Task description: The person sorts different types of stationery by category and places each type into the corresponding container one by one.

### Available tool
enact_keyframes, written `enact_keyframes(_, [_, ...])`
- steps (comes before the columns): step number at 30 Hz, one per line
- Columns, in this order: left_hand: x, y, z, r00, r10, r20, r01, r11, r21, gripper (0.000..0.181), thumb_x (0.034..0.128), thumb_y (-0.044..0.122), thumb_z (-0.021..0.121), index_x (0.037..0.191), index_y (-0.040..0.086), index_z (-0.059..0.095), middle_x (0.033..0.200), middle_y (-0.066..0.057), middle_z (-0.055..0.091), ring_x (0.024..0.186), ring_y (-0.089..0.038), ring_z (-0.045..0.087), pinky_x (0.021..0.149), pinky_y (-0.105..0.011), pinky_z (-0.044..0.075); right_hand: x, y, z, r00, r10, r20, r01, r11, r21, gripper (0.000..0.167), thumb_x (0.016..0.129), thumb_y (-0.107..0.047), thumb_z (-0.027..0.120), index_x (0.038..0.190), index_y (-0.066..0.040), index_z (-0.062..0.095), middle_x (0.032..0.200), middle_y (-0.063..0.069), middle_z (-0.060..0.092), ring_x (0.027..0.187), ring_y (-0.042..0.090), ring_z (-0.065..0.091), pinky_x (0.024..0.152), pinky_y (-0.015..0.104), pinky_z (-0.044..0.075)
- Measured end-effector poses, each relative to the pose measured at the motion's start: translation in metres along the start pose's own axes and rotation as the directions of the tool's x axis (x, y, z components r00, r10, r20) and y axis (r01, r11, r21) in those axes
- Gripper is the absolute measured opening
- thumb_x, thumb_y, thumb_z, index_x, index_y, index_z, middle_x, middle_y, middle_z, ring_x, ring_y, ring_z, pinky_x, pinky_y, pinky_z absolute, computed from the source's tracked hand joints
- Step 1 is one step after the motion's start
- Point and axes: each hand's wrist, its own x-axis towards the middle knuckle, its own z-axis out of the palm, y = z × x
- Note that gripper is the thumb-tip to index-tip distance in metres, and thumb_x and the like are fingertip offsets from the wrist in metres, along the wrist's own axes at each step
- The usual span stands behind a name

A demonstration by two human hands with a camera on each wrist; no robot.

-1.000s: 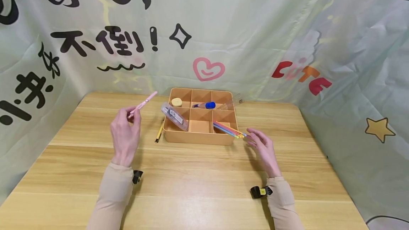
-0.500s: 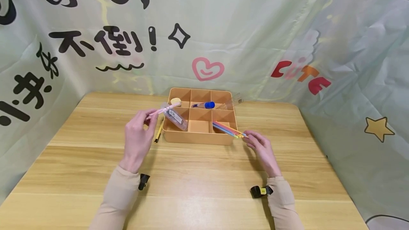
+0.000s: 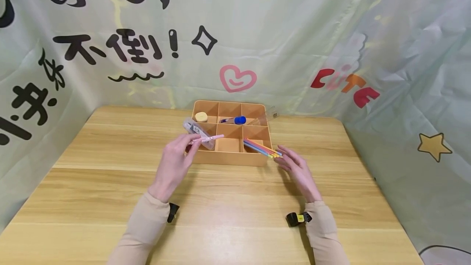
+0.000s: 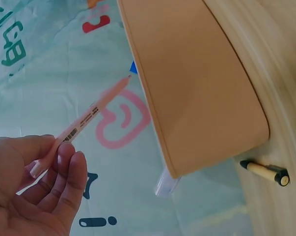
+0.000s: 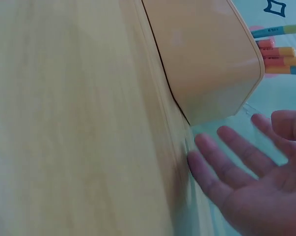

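Observation:
My left hand [image 3: 176, 162] pinches a pink pen [image 3: 214, 138] between thumb and fingers. In the head view the pen lies over the front left and middle compartments of a tan divided organizer [image 3: 228, 158]. The left wrist view shows the pen [image 4: 89, 115] tilted, its tip near the organizer's rim. My right hand [image 3: 299, 171] is beside the organizer's front right corner, fingers spread and holding nothing. Close to its fingertips, several coloured pens [image 3: 260, 149] stick out over the front right compartment's rim. The right wrist view shows the hand apart from those pens [image 5: 280, 51].
A clear plastic case [image 3: 189, 125] leans in the front left compartment. Behind are a cream round piece [image 3: 201, 117], a blue-capped tube [image 3: 240, 120] and a clear ruler [image 3: 271, 114]. A yellow-and-black pen [image 4: 266, 173] lies beside the organizer. Printed cloth [image 3: 287, 44] hangs behind the table.
My left hand has carried the pink pen rightward and slightly toward me, from left of the organizer to over its front compartments. My right hand has barely moved.

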Motion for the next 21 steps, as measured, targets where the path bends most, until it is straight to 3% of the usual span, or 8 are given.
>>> enact_keyframes(3, [-0.001,0.001,0.003,0.999,-0.015,0.032,0.015,1.0,0.0,0.016,0.0928,0.003,0.069,0.107,-0.004,0.072,0.094,-0.016,0.075,0.078,-0.023,0.07,0.065,-0.036,0.06,0.002,-0.001,0.004,0.999,-0.012,0.05,0.011,1.0,0.005,0.051,0.108,-0.015,0.042,0.158,-0.009,0.032,0.161,0.019,0.036,0.133,0.028,0.055,0.11,0.035,0.048])
enact_keyframes(6, [-0.001,0.001,0.004,0.998,-0.019,0.052,0.019,1.0,-0.001,0.016,0.0928,0.003,0.069,0.107,-0.004,0.072,0.098,-0.017,0.075,0.08,-0.024,0.072,0.067,-0.036,0.061,0.003,-0.002,0.008,0.996,-0.048,0.08,0.049,0.999,-0.016,0.056,0.104,-0.009,0.048,0.158,-0.011,0.032,0.158,0.022,0.039,0.131,0.031,0.056,0.107,0.03,0.05])
enact_keyframes(11, [-0.002,0.001,0.007,0.997,-0.026,0.079,0.027,1.0,-0.012,0.016,0.0941,0.005,0.068,0.107,-0.003,0.072,0.099,-0.017,0.075,0.081,-0.024,0.072,0.067,-0.035,0.061,0.005,0.0,0.012,0.981,-0.165,0.096,0.173,0.982,-0.072,0.066,0.097,-0.001,0.059,0.157,-0.007,0.033,0.156,0.028,0.039,0.119,0.016,0.065,0.098,0.016,0.05])
enact_keyframes(14, [-0.003,0.001,0.008,0.994,-0.042,0.098,0.044,0.999,-0.012,0.017,0.0958,0.008,0.067,0.108,-0.002,0.072,0.099,-0.016,0.075,0.08,-0.023,0.072,0.066,-0.035,0.061,0.007,-0.001,0.015,0.972,-0.216,0.092,0.225,0.969,-0.105,0.063,0.096,0.001,0.061,0.154,-0.003,0.037,0.154,0.029,0.042,0.113,0.01,0.065,0.096,0.016,0.052])
enact_keyframes(18, [-0.003,0.002,0.009,0.992,-0.055,0.11,0.056,0.998,-0.002,0.016,0.0971,0.01,0.066,0.108,0.0,0.073,0.099,-0.015,0.075,0.078,-0.021,0.07,0.064,-0.034,0.059,0.007,-0.006,0.02,0.976,-0.209,0.07,0.217,0.965,-0.145,0.057,0.097,-0.003,0.062,0.151,-0.005,0.044,0.146,0.028,0.051,0.112,0.013,0.065,0.093,0.021,0.056])
enact_keyframes(21, [-0.004,0.002,0.01,0.993,-0.052,0.108,0.051,0.999,0.009,0.016,0.0972,0.01,0.066,0.108,0.0,0.073,0.099,-0.015,0.075,0.076,-0.02,0.069,0.062,-0.031,0.057,0.007,-0.009,0.023,0.98,-0.196,0.045,0.2,0.966,-0.162,0.055,0.098,-0.005,0.062,0.151,-0.005,0.045,0.149,0.028,0.049,0.113,0.012,0.064,0.092,0.021,0.056])
